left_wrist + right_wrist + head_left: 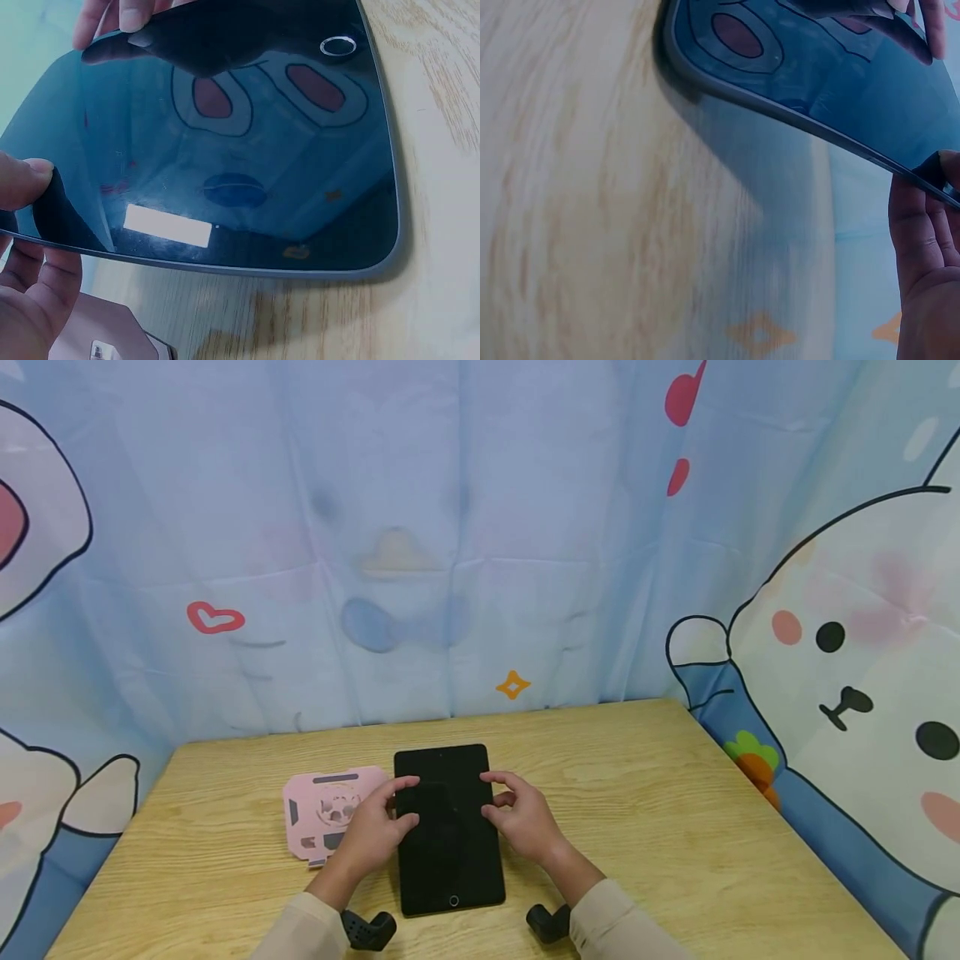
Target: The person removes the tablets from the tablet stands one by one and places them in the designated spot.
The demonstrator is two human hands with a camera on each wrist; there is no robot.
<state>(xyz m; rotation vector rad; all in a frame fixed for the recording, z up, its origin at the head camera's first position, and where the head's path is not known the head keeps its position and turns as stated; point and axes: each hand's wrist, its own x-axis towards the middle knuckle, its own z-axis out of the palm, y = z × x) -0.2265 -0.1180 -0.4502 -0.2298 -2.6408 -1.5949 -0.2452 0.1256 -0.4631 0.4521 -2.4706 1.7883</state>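
A black tablet (446, 852) with a round home button is between both hands, screen up. My left hand (371, 831) pinches its left edge, thumb on the screen and other fingers beneath, as the left wrist view shows. On the opposite edge my right hand (531, 820) grips it in the same way, its fingers (913, 229) under the rim. The far end of the tablet is tilted up off the table, while the home-button end sits low at the tabletop. Partly behind my left hand, a flat pink stand (307, 802) with cut-outs lies on the table.
The wood-grain table (637, 827) runs back to a blue cartoon-print curtain (525, 527), which also hangs at both sides. Black wrist-worn devices (369, 932) stick out by each beige sleeve (303, 927), close to the tablet's near end.
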